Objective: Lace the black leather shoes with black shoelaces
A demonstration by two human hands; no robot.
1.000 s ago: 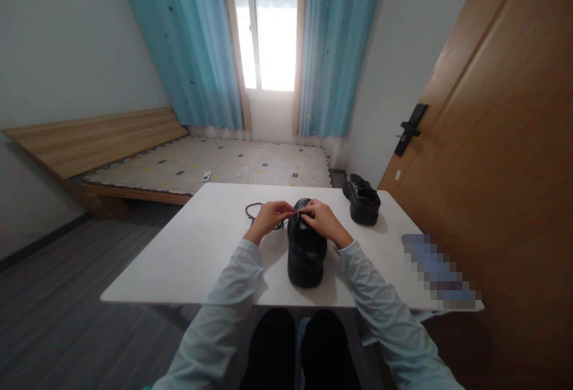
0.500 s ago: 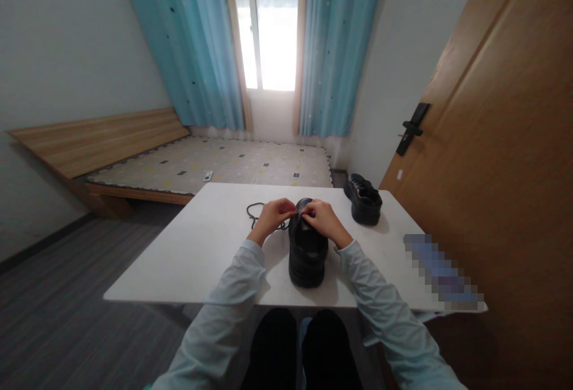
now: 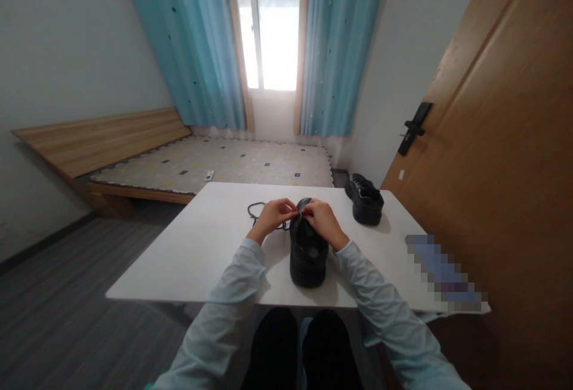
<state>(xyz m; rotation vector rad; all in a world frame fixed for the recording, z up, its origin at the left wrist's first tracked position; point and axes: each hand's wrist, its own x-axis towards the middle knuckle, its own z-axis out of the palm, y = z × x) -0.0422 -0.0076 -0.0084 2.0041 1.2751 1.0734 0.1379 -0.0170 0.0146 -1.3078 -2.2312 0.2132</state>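
A black shoe point(image 3: 308, 264) stands on the white table in front of me, heel toward me and toe pointing away. My left hand point(image 3: 276, 215) is at the left of its lacing, thumb and forefinger pinched together on the shoelace. From the other side my right hand point(image 3: 320, 218) pinches at the same spot, its fingertips close to the left ones. The part of the lace between the fingers is too small to make out clearly. A loose loop of the black shoelace point(image 3: 250, 209) lies on the table left of my left hand.
The second black shoe point(image 3: 366, 202) stands at the back right of the white table point(image 3: 179, 258). A blurred blue item point(image 3: 443, 270) lies along the right edge. Beyond are a bed point(image 3: 242, 160) with a small white object point(image 3: 209, 175), and a wooden door point(image 3: 501, 139) at right.
Both hands stay at the shoe's lacing. My right hand has turned slightly and its wrist has shifted a little left. The shoes have not moved on the table.
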